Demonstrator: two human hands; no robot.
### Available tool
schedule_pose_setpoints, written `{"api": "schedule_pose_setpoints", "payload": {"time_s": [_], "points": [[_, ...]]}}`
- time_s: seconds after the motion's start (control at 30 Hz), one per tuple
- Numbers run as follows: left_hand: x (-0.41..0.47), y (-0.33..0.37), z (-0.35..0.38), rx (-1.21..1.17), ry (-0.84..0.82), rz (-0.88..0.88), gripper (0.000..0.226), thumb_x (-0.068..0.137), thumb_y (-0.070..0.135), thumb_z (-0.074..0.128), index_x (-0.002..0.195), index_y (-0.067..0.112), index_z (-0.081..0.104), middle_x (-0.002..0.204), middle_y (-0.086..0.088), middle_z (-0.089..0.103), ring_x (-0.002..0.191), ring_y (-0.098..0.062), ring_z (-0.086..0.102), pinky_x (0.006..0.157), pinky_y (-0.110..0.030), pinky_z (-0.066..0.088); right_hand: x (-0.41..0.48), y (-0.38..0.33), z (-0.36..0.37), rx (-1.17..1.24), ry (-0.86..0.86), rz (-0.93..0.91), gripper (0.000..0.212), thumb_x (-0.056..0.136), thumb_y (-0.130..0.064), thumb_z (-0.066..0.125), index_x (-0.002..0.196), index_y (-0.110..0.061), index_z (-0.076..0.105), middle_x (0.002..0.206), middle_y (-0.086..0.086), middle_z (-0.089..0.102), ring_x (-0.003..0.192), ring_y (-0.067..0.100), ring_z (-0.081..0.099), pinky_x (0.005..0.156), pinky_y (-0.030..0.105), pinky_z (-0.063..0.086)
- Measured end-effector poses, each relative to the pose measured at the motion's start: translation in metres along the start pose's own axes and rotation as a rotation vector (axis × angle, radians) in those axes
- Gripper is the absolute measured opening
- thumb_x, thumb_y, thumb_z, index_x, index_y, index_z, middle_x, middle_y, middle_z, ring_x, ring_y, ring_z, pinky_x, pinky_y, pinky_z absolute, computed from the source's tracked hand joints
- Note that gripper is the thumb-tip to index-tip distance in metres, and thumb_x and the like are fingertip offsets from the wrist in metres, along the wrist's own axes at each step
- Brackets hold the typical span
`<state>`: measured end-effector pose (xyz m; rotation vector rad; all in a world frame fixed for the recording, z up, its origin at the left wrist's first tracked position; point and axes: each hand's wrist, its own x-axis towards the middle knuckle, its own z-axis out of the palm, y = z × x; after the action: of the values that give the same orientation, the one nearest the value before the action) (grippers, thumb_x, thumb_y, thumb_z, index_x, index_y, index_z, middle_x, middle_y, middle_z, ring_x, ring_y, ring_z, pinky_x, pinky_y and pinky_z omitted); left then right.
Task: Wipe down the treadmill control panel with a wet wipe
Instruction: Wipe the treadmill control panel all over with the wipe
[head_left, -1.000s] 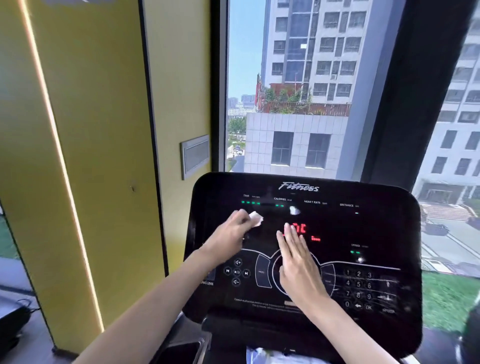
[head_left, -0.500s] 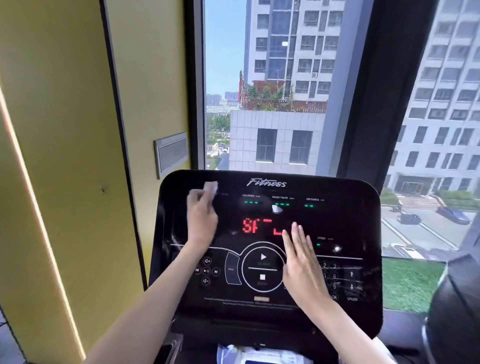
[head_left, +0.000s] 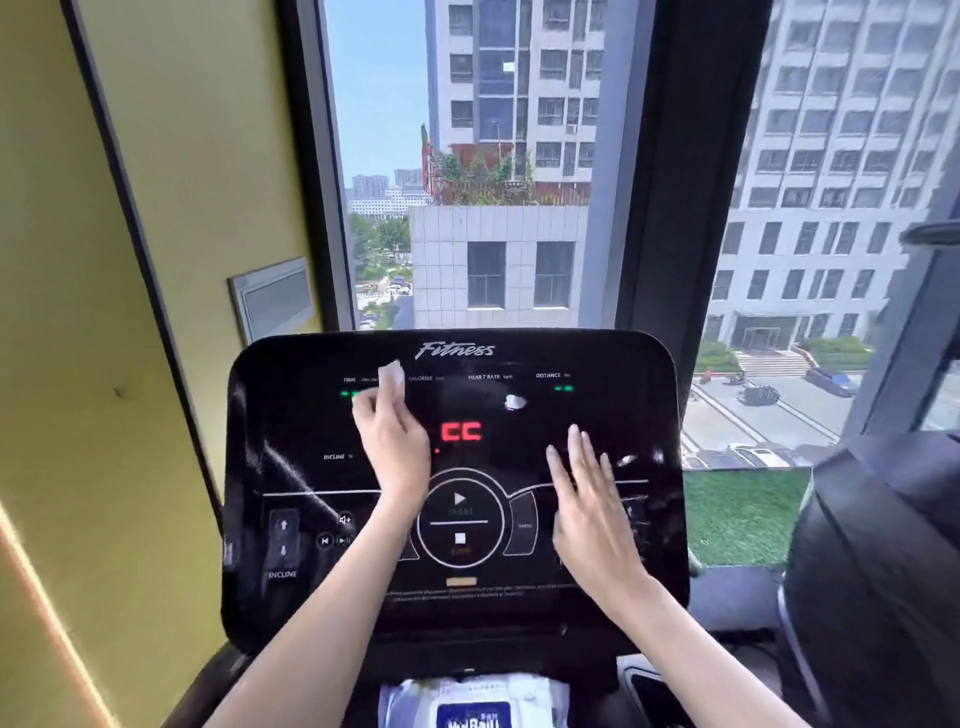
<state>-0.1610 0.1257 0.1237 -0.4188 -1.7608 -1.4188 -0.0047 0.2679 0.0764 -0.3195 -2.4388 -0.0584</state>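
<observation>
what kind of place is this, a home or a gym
Most likely a gym on an upper floor, though a home setup can't be ruled out. A treadmill control panel marked Fitness faces a tall window overlooking high-rise blocks, and a second dark machine stands alongside.

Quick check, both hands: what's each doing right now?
Left hand: closed on the wet wipe, pressed to the control panel.
Right hand: open, flat on the panel, holding nothing.

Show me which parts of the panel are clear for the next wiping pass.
Free: the left strip between the left hand and the INCLINE buttons, and the top right under DISTANCE. Crowded: the centre dial between both wrists; the right hand covers the right keys.
</observation>
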Motion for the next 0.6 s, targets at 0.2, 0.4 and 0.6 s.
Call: {"api": "schedule_pose_setpoints", "payload": {"time_s": [0.2, 0.4, 0.6], "points": [[-0.034, 0.057, 0.052, -0.003, -0.2, 0.071, 0.056, 0.077, -0.02, 0.044, 0.124, 0.007, 0.054, 0.097, -0.014, 0.045, 0.087, -0.021, 0.044, 0.083, -0.024, 0.039, -0.017, 0.022, -0.008, 0.016, 0.01, 0.084, 0.076, 0.067, 0.009, 0.06, 0.139, 0.0, 0.038, 0.15, 0.028, 0.018, 0.14, 0.035, 0.017, 0.11, 0.049, 0.027], [-0.066, 0.088, 0.093, -0.015, -0.505, 0.327, 0.052, 0.079, -0.017, 0.049, 0.124, 0.009, 0.057, 0.097, -0.012, 0.05, 0.089, -0.023, 0.046, 0.079, -0.014, 0.031, -0.036, 0.042, -0.015, 0.02, 0.023, 0.198, 0.075, 0.069, 0.009, 0.06, 0.139, -0.003, 0.038, 0.15, 0.024, 0.02, 0.14, 0.032, 0.018, 0.112, 0.046, 0.023], [-0.082, 0.104, 0.113, -0.023, -0.823, 0.509, 0.053, 0.074, -0.019, 0.048, 0.119, 0.007, 0.057, 0.092, -0.01, 0.046, 0.085, -0.025, 0.045, 0.079, -0.037, 0.048, -0.058, 0.046, -0.017, 0.006, 0.018, 0.242, 0.071, 0.066, 0.012, 0.06, 0.134, -0.002, 0.045, 0.146, 0.024, 0.03, 0.137, 0.034, 0.026, 0.11, 0.043, 0.02]]}}
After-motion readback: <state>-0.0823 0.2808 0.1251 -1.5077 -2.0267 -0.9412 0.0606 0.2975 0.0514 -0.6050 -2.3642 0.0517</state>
